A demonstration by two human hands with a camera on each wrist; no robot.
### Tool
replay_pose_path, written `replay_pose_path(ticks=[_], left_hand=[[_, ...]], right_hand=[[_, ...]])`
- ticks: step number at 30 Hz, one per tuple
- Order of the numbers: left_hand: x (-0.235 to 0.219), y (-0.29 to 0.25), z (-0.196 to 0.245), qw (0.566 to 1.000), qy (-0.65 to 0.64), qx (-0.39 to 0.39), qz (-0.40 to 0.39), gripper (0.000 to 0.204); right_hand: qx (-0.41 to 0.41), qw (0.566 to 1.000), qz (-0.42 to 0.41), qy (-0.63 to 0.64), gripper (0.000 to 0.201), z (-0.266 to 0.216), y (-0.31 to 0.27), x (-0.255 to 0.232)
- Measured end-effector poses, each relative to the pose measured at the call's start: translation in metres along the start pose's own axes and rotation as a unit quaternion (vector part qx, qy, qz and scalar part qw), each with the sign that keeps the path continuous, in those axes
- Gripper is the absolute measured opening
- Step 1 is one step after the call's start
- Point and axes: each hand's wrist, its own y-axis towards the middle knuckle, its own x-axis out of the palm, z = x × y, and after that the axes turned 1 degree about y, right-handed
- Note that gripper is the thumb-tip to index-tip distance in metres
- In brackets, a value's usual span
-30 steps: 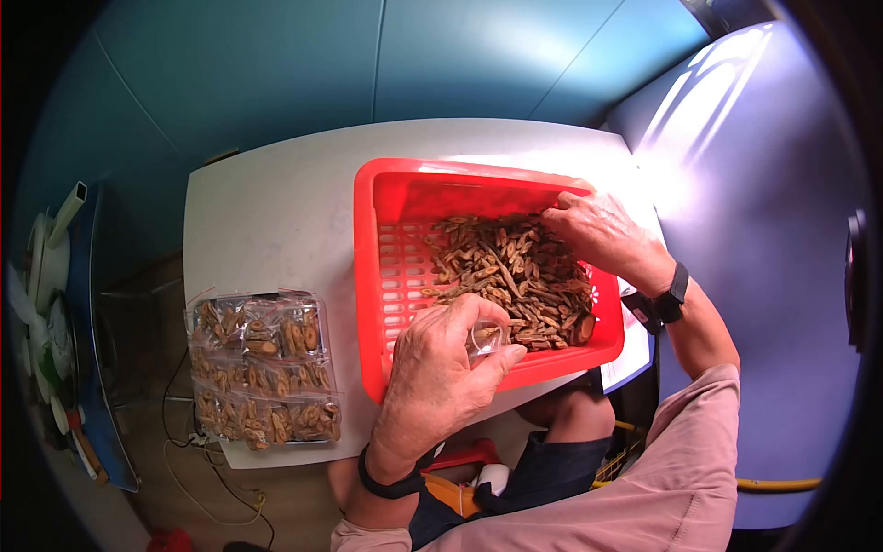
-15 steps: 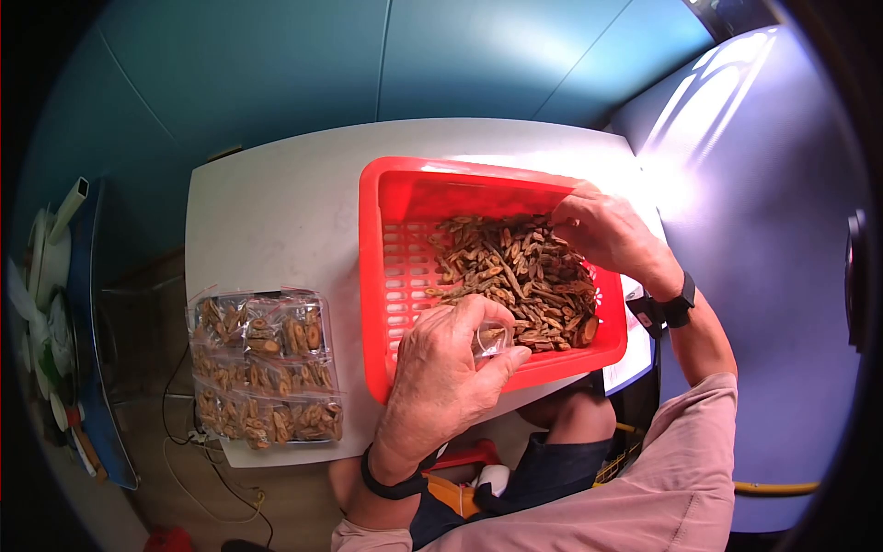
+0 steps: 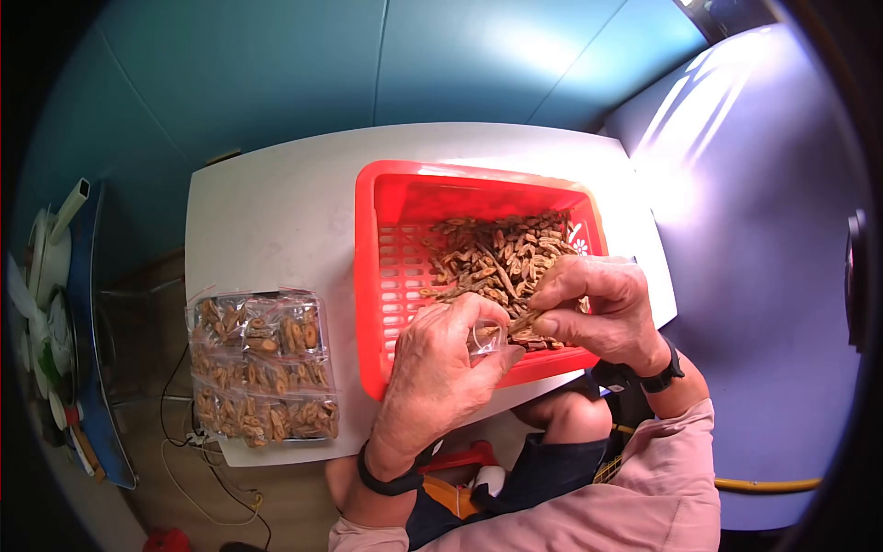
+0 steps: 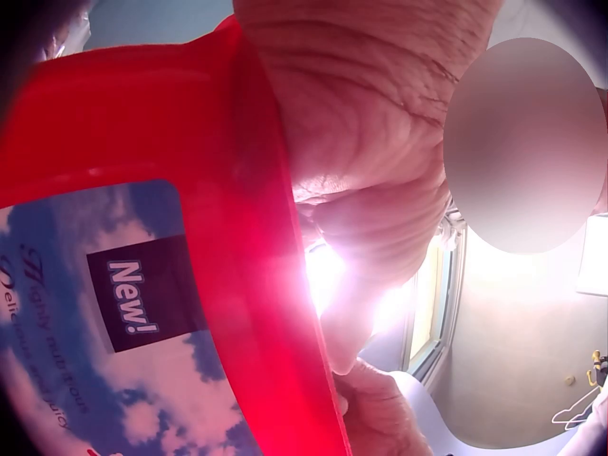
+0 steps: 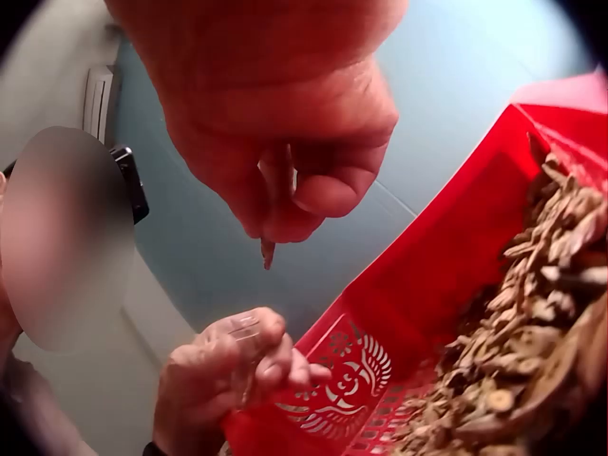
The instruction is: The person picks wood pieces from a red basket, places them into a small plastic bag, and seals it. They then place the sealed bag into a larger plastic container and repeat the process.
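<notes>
White table (image 3: 267, 230) overlain by red basket (image 3: 367, 276), in which dried slices (image 3: 501, 262) are heaped. Filled bags (image 3: 267, 368) are laid left of basket; its near rim is partly blocked by left hand (image 3: 440, 363). There, over basket's near side, a clear bag (image 3: 486, 339) is gripped, mouth turned rightward. Slender dried piece (image 5: 268, 253) is pinched by right hand (image 3: 602, 308), tip downward, long axis near-vertical in right wrist view. Since half a second ago, right hand has been brought from basket's far right corner to beside clear bag.

pale pink shirt (image 3: 598, 506), dark navy shorts (image 3: 544, 471), black wristbands (image 3: 664, 377) (two)
</notes>
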Motion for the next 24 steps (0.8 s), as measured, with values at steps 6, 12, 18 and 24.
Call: replay_pose_path(ticks=[6, 12, 18, 24], left_hand=[[0.000, 0.000, 0.002, 1.000, -0.003, -0.013, 0.001, 0.029], [0.000, 0.000, -0.001, 1.000, -0.014, 0.003, -0.003, 0.028], [0.000, 0.000, 0.002, 1.000, 0.004, 0.011, 0.000, 0.026], [0.001, 0.000, -0.004, 0.999, 0.039, 0.010, -0.001, 0.032]], right_hand=[[-0.026, 0.998, -0.040, -0.039, 0.019, 0.004, 0.007, 0.014], [-0.060, 0.989, -0.064, -0.116, 0.026, 0.000, 0.006, 0.015], [-0.074, 0.983, -0.060, -0.160, 0.023, -0.007, 0.006, 0.016], [-0.088, 0.977, -0.075, -0.179, 0.022, -0.008, 0.010, 0.019]])
